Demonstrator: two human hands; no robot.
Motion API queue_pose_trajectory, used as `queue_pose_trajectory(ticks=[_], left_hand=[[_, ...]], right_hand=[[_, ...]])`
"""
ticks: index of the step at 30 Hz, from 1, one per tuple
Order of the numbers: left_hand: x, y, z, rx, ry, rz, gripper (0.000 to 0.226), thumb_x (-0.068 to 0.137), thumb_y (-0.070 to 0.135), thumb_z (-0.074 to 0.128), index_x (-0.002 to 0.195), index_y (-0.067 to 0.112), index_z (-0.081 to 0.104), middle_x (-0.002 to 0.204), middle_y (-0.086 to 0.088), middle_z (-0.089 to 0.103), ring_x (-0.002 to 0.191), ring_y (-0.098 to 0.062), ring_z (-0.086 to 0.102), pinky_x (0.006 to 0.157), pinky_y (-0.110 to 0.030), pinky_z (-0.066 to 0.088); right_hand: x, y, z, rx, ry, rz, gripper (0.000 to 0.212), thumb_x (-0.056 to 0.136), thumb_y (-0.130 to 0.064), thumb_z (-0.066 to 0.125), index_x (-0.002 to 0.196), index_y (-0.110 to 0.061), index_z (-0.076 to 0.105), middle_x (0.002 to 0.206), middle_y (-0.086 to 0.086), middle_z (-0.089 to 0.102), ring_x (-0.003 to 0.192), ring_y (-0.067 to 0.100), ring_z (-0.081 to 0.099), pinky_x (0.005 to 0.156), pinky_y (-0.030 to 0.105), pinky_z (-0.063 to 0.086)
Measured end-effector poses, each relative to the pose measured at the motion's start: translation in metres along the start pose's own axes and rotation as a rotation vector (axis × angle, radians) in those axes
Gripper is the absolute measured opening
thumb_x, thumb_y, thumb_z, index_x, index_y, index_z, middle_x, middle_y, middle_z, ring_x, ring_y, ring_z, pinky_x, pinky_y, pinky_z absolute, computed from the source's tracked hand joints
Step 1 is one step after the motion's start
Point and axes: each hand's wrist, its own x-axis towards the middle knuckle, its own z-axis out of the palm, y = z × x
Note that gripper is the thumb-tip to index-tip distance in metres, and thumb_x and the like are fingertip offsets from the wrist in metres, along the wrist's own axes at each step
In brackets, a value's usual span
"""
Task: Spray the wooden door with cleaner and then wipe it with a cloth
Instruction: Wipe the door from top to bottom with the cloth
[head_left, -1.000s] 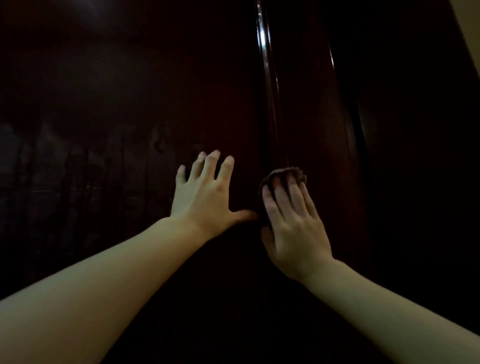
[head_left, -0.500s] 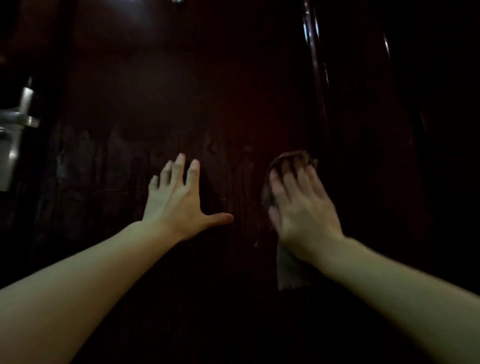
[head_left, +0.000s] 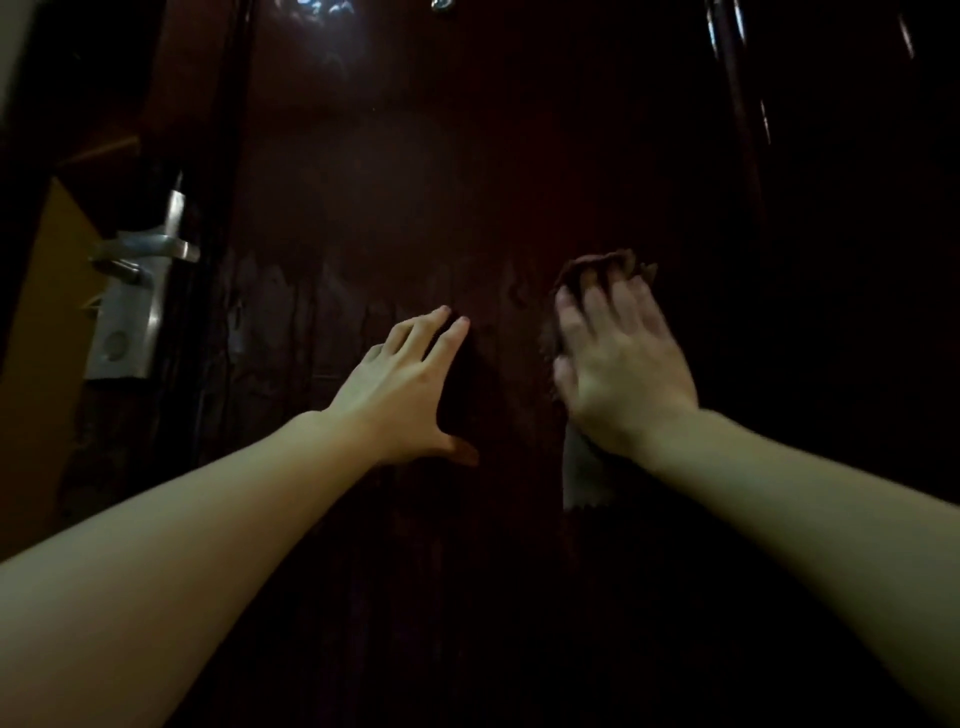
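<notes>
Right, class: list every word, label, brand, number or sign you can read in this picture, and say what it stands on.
None can be read. The wooden door, the metal lock plate with its handle and the cloth under the right hand show no lettering in this dim view.

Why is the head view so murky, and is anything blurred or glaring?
Head view: dim lighting leaves the door nearly black; small glare spots sit at its top edge; the right hand pressing the cloth is motion-blurred; the left hand and the metal handle look sharper.
</notes>
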Motion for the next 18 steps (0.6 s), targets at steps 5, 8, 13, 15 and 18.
queue_pose_trajectory(ticks=[5, 8, 13, 15, 18], left_hand=[[-0.006, -0.003, 0.012, -0.022, -0.004, -0.262, 0.146, 0.050, 0.080, 0.072, 0.152, 0.023, -0.015, 0.159, -0.009, -0.019, 0.147, -0.030, -0.014, 0.119, -0.051, 0.008], [-0.005, -0.004, 0.011, -0.054, -0.106, -0.395, 0.154, 0.043, 0.088, 0.067, 0.149, 0.022, -0.023, 0.157, -0.014, -0.025, 0.146, -0.037, -0.016, 0.117, -0.060, 0.007], [-0.006, -0.013, 0.010, -0.099, -0.151, -0.353, 0.155, 0.041, 0.087, 0.068, 0.149, 0.025, -0.025, 0.159, -0.010, -0.023, 0.147, -0.037, -0.009, 0.116, -0.060, 0.016], [-0.007, -0.024, 0.009, -0.098, -0.153, -0.302, 0.153, 0.042, 0.084, 0.071, 0.150, 0.028, -0.022, 0.160, -0.006, -0.020, 0.148, -0.034, -0.007, 0.115, -0.059, 0.021], [-0.016, -0.046, 0.012, -0.041, -0.142, -0.227, 0.151, 0.044, 0.079, 0.075, 0.151, 0.027, -0.018, 0.161, 0.000, -0.018, 0.148, -0.028, -0.003, 0.116, -0.055, 0.022]], right_hand=[[-0.040, -0.040, 0.014, 0.056, -0.119, -0.373, 0.069, 0.087, -0.047, 0.033, 0.145, -0.011, 0.043, 0.153, 0.018, 0.036, 0.146, 0.035, 0.024, 0.120, 0.046, 0.012], [-0.003, -0.020, 0.007, 0.028, -0.049, -0.288, 0.068, 0.085, -0.046, 0.034, 0.144, -0.014, 0.045, 0.150, 0.018, 0.041, 0.143, 0.037, 0.030, 0.120, 0.045, 0.015], [0.061, -0.015, -0.004, 0.025, 0.008, 0.034, 0.070, 0.090, -0.046, 0.022, 0.153, -0.014, 0.021, 0.160, 0.015, 0.017, 0.149, 0.034, 0.006, 0.122, 0.044, -0.001], [0.058, -0.035, -0.001, 0.048, 0.011, -0.006, 0.068, 0.092, -0.045, 0.025, 0.153, -0.015, 0.020, 0.161, 0.012, 0.017, 0.149, 0.033, 0.005, 0.122, 0.044, -0.002], [0.028, -0.083, 0.010, 0.071, 0.003, -0.247, 0.066, 0.090, -0.045, 0.033, 0.149, -0.018, 0.035, 0.157, 0.010, 0.031, 0.148, 0.032, 0.017, 0.122, 0.044, 0.006]])
